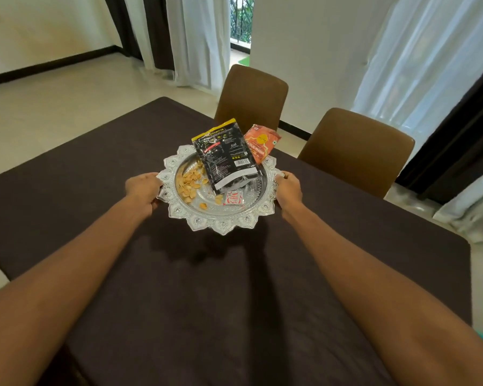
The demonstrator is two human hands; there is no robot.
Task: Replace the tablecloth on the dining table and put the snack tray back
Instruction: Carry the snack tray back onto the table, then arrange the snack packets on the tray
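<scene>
The snack tray (221, 224), silver with a scalloped rim, is over the middle of the desk (455, 263), which the dark brown tablecloth (234, 302) covers. The shadow at its 6 o'clock suggests the tray is not quite down. The left grip (142, 188) curls round the rim at 9 o'clock and the right grip (288, 190) at 3 o'clock. These opposite holds likely keep it level, since the black packet (223, 158) and orange packet (260, 143) lean loosely toward 12 and 1 o'clock, and nut shells (188, 182) lie loose.
</scene>
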